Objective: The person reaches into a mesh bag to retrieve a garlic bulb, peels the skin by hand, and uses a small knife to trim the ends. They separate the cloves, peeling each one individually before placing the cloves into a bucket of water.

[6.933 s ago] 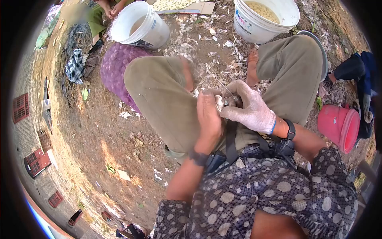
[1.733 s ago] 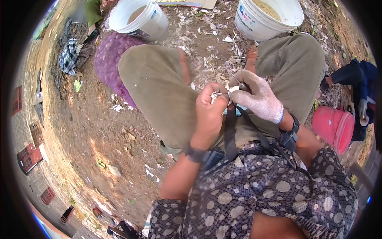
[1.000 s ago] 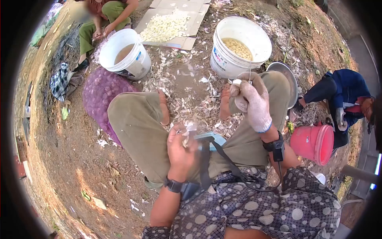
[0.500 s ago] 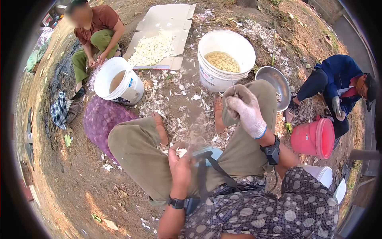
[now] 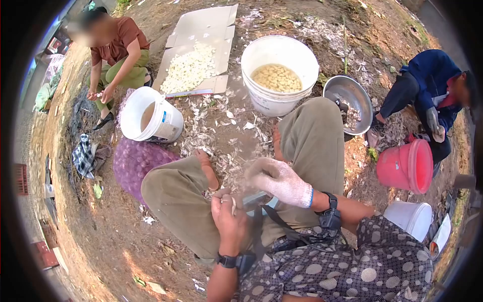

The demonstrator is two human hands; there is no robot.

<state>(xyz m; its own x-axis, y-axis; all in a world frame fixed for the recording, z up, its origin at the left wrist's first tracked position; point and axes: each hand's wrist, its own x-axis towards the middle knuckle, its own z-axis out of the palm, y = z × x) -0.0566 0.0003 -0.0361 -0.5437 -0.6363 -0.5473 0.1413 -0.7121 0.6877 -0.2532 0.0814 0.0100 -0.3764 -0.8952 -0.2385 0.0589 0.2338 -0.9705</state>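
Note:
My left hand (image 5: 229, 216), bare, is closed around a piece of garlic (image 5: 233, 204), whose pale edge shows between thumb and fingers. My right hand (image 5: 282, 183) wears a whitish work glove and hovers just above and to the right of the left one, apart from it. Its fingers are curled, but their tips blur, and what they hold is hidden. Below the hands, a light-blue object (image 5: 271, 203) lies partly covered in my lap. A purple mesh sack of garlic (image 5: 138, 166) rests beside my left knee.
Ahead stand a white bucket of cloves in liquid (image 5: 279, 98) and another white bucket (image 5: 168, 126). Peeled cloves lie on cardboard (image 5: 201, 38). A metal bowl (image 5: 359, 95) and a pink bucket (image 5: 397, 166) are rightward. Two people sit nearby. Peels litter the ground.
My gloved right hand has come down and left, from near the white bucket toward my left hand. The left hand has turned slightly, still holding garlic. The view has shifted a little.

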